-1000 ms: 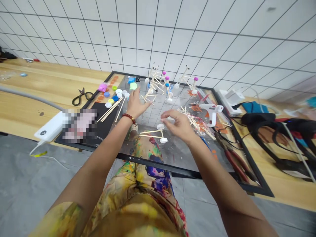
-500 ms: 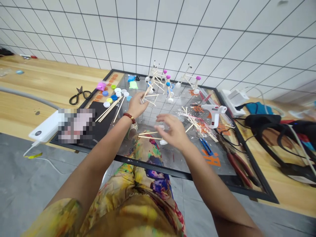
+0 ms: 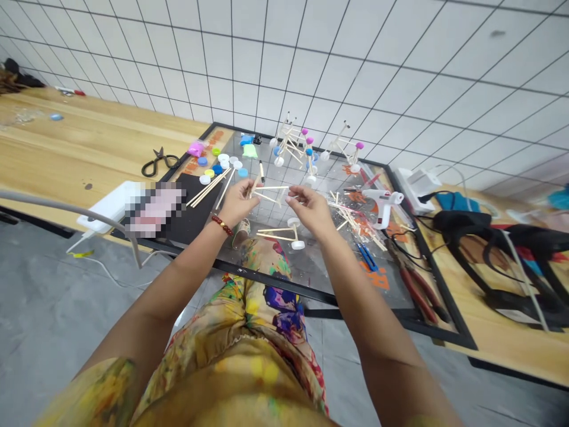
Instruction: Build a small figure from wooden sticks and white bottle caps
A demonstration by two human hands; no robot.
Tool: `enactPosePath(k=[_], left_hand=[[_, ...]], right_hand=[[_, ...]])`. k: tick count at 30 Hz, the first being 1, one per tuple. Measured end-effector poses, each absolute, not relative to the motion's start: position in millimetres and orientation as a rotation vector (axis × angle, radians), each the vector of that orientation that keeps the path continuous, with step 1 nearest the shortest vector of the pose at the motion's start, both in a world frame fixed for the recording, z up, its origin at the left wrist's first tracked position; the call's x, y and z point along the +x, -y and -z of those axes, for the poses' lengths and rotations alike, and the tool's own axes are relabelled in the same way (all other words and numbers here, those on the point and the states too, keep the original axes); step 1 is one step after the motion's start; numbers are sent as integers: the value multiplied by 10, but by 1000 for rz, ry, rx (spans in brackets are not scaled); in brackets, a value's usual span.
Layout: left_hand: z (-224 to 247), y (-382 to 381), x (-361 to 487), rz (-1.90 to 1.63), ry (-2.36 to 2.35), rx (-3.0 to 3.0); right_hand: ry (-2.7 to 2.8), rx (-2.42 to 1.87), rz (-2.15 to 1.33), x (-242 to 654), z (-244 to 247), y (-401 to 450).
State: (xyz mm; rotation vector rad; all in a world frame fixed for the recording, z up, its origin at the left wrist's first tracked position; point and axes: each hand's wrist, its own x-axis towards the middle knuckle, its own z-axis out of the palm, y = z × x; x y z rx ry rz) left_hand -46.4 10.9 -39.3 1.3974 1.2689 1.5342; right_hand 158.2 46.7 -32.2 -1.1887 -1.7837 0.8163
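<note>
We are looking down past a white grid-tiled wall (image 3: 338,65) onto a wooden worktop (image 3: 80,136) that carries a black-framed clear sheet (image 3: 320,279). Our lap, in paint-patterned trousers (image 3: 249,320), sits just below the sheet's near edge.

Our left hand (image 3: 237,203), with a red bead bracelet (image 3: 221,225) at the wrist, is closed in a pinch on a small frame of wooden sticks (image 3: 271,191). The frame runs from those fingers across the gap toward our right hand (image 3: 311,210), well above the sheet. The right hand is half closed, its fingertips (image 3: 291,199) drawn together at the frame's far end; from this view we can't quite tell whether they grip it or sit just beside it. A black-tipped stick (image 3: 261,172) rises just above the left hand.

Below the gap between the hands lies a stick frame with white bottle caps (image 3: 276,233). Beyond the hands stand stick models with pink and blue tops (image 3: 291,139). Left of the left hand, a black mat (image 3: 178,207) holds long sticks (image 3: 207,187), with coloured bottle caps (image 3: 217,166) just past it. Right of the right hand are loose sticks (image 3: 351,219), a white glue gun (image 3: 382,204) and red-handled pliers (image 3: 415,293).
</note>
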Motion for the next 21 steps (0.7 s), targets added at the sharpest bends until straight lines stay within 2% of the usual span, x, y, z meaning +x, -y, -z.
enactPosePath(k=[6,10,15,21], left_hand=[[321,-71,-476,-1519,-1399,1495],[338,-114,-553,-1591,-1431,1394],[362,-158,-616,-1692,-1352,1290],[298,-61,-573,-1591,-1433,1433]], right_hand=[[1817,-1196,-798,1534,204,-447],[2091,-1155,-459,1647,114,-187],[2729,-900,-320,1656,58,176],[2893,-945,163,1593,26,323]])
